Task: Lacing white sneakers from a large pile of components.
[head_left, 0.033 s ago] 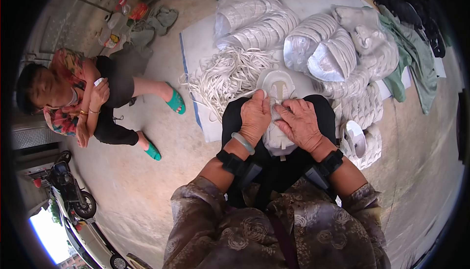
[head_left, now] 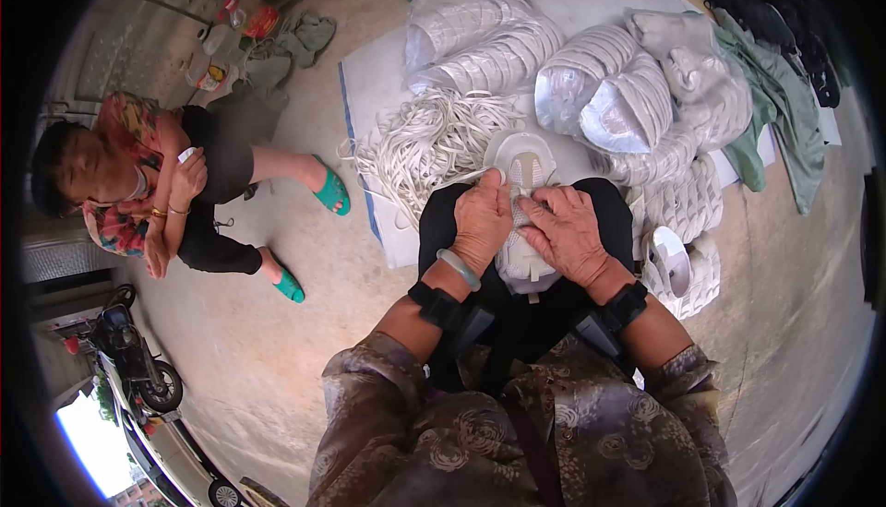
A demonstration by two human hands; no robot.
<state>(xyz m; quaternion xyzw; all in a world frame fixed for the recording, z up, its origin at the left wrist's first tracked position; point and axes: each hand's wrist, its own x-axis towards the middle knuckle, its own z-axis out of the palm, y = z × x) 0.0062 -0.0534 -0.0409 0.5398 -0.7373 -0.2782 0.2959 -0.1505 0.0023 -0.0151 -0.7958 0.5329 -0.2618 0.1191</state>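
An off-white shoe upper (head_left: 528, 254) lies across my lap, its tongue end away from me. My left hand (head_left: 482, 221) is closed at its left edge, thumb and forefinger pinching a white shoelace (head_left: 469, 176) that trails left toward a tangled heap of laces (head_left: 443, 133). My right hand (head_left: 565, 233) grips the upper from the right, thumb and bent fingers at its lacing opening. What lies beneath these fingertips is hidden.
Nested stacks of uppers, some in clear plastic (head_left: 484, 32), lie on a white sheet (head_left: 392, 239) ahead. More uppers (head_left: 688, 276) sit by my right knee, near a green cloth (head_left: 780, 133). At left a person (head_left: 217, 161) in green slippers sits; a motorcycle (head_left: 138, 359) stands behind.
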